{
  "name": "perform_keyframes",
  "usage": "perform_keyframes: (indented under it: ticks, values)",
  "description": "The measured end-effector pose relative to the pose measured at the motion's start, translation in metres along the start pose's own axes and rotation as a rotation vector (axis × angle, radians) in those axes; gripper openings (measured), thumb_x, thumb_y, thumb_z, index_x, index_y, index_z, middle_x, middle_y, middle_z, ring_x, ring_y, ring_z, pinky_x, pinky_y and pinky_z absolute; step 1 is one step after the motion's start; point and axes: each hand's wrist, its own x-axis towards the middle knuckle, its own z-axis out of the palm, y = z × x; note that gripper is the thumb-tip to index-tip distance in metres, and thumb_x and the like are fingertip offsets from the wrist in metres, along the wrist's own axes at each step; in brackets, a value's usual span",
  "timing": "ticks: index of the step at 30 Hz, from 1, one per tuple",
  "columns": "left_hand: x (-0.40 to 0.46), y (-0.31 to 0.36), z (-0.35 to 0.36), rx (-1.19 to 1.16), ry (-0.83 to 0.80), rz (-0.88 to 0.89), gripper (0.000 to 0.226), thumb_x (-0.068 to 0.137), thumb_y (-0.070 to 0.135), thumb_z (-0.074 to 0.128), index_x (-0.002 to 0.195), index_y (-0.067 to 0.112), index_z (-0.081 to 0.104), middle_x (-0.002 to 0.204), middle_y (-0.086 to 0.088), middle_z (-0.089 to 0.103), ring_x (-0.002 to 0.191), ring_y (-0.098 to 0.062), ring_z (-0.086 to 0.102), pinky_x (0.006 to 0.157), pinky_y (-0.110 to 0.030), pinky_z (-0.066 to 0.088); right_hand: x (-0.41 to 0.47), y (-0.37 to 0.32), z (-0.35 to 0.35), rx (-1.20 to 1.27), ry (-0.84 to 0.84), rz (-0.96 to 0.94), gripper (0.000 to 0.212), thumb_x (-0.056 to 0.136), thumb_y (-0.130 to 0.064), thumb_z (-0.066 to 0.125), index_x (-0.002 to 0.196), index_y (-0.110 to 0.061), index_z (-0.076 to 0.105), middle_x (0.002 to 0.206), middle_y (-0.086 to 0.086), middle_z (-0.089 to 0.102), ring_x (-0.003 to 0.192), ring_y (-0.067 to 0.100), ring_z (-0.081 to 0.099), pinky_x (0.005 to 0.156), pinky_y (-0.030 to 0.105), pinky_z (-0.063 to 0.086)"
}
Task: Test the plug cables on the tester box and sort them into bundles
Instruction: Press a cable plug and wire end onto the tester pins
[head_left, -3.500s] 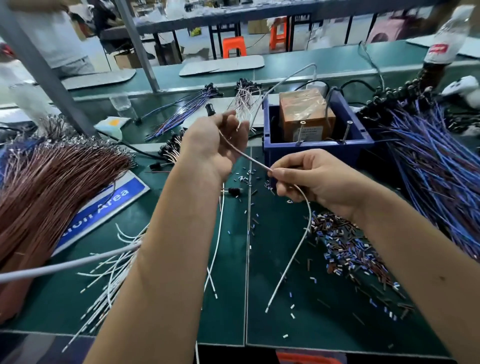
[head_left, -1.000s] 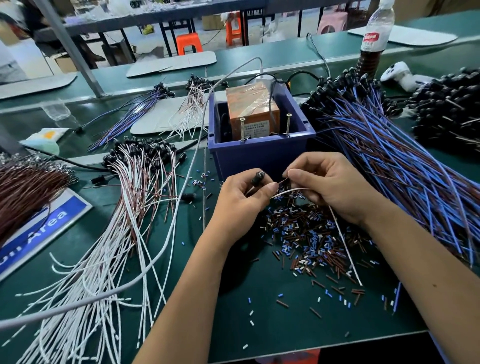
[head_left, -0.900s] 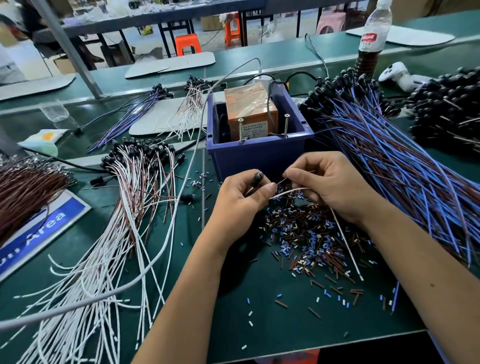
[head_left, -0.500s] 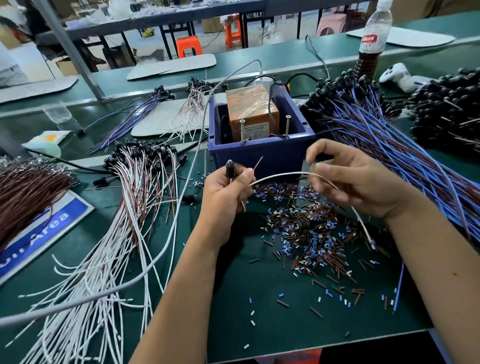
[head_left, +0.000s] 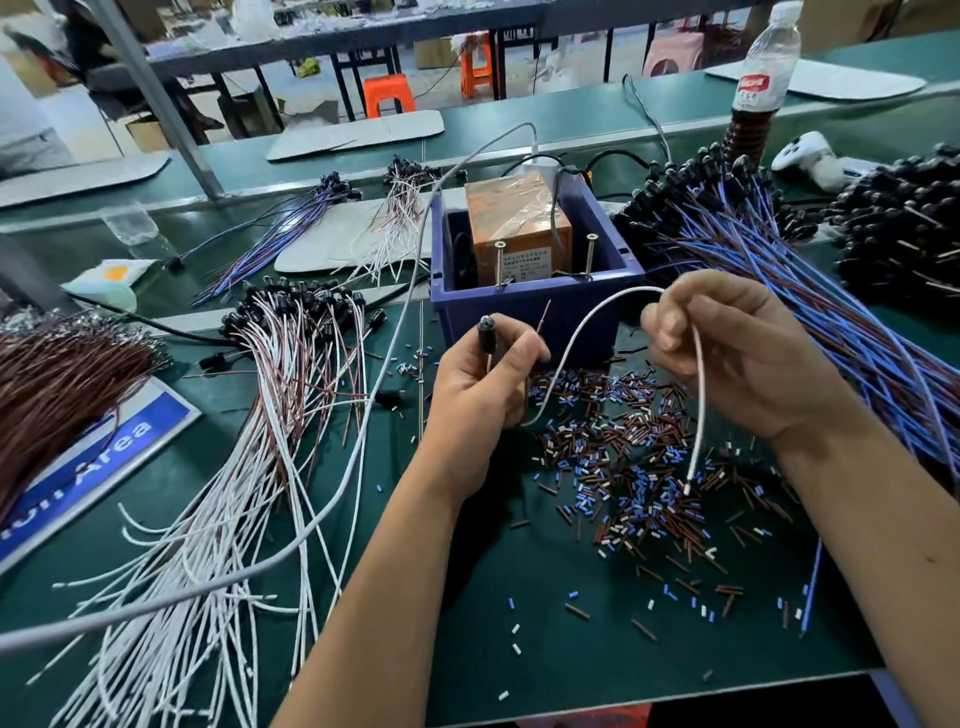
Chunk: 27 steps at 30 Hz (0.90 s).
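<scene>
Here, spread across the green worktop (head_left: 519, 623): a fan of white-and-brown cables (head_left: 218, 493) at lower left, a blue-and-brown bundle (head_left: 805, 312) at right. At upper centre, a blue bin (head_left: 530, 306) holding the orange tester box (head_left: 519, 228), two screws standing at its front rim. Below the bin, a scatter of cut insulation bits (head_left: 623, 467). In mid-frame, the left hand (head_left: 483, 384), fingers curled round a black plug (head_left: 487, 332) pointing upward, a brown lead poking up beside the thumb. Just right, the right hand (head_left: 737, 358), fingers pinching the white wire (head_left: 587, 322), arched between both hands, its stripped end hanging above the bits.
</scene>
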Motion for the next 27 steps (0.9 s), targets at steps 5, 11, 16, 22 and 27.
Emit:
perform_keyframes:
  ticks: [5, 11, 16, 22, 27]
  values:
    - [-0.001, 0.006, -0.001, -0.204, -0.087, -0.054, 0.018, 0.104, 0.027, 0.056, 0.087, 0.022, 0.056, 0.066, 0.005, 0.043, 0.050, -0.006, 0.025, 0.044, -0.017, 0.025, -0.003, -0.001, 0.001, -0.037, -0.004, -0.005, 0.038, 0.084, -0.003, 0.066, 0.113, -0.021, 0.080, 0.103, 0.001, 0.077, 0.082, 0.015, 0.065, 0.057, 0.018, 0.042]
    - [-0.002, 0.013, -0.006, -0.422, -0.139, -0.104, 0.022, 0.104, 0.021, 0.050, 0.083, 0.021, 0.055, 0.061, 0.010, 0.033, 0.050, -0.003, 0.027, 0.043, -0.015, 0.029, -0.003, -0.001, 0.004, -0.086, 0.009, 0.009, 0.030, 0.088, -0.049, 0.074, 0.094, -0.021, 0.081, 0.073, 0.001, 0.069, 0.055, 0.011, 0.055, 0.041, 0.016, 0.037]
    - [-0.001, 0.013, -0.007, -0.431, -0.134, -0.113, 0.018, 0.103, 0.026, 0.053, 0.086, 0.020, 0.055, 0.061, 0.009, 0.028, 0.051, -0.004, 0.024, 0.043, -0.017, 0.023, -0.008, -0.001, 0.005, -0.125, -0.341, 0.251, 0.040, 0.099, -0.046, 0.064, 0.076, -0.015, 0.075, 0.054, -0.002, 0.057, 0.041, 0.013, 0.037, 0.036, 0.028, 0.016]
    - [-0.001, 0.010, -0.004, -0.396, -0.059, -0.099, 0.017, 0.093, 0.032, 0.067, 0.097, 0.017, 0.075, 0.062, 0.011, 0.033, 0.051, -0.002, 0.028, 0.045, -0.013, 0.032, -0.012, 0.001, 0.014, -0.350, -0.497, 0.587, 0.049, 0.093, -0.058, 0.067, 0.076, -0.013, 0.076, 0.053, 0.007, 0.055, 0.038, 0.009, 0.043, 0.037, 0.014, 0.032]
    - [-0.001, 0.009, -0.004, -0.362, -0.016, -0.082, 0.011, 0.089, 0.027, 0.070, 0.082, 0.018, 0.072, 0.058, 0.011, 0.035, 0.050, -0.002, 0.031, 0.044, -0.012, 0.034, -0.011, 0.000, 0.015, -0.312, -0.494, 0.585, 0.049, 0.093, -0.056, 0.068, 0.077, -0.011, 0.075, 0.053, 0.009, 0.054, 0.038, 0.011, 0.040, 0.037, 0.014, 0.031]
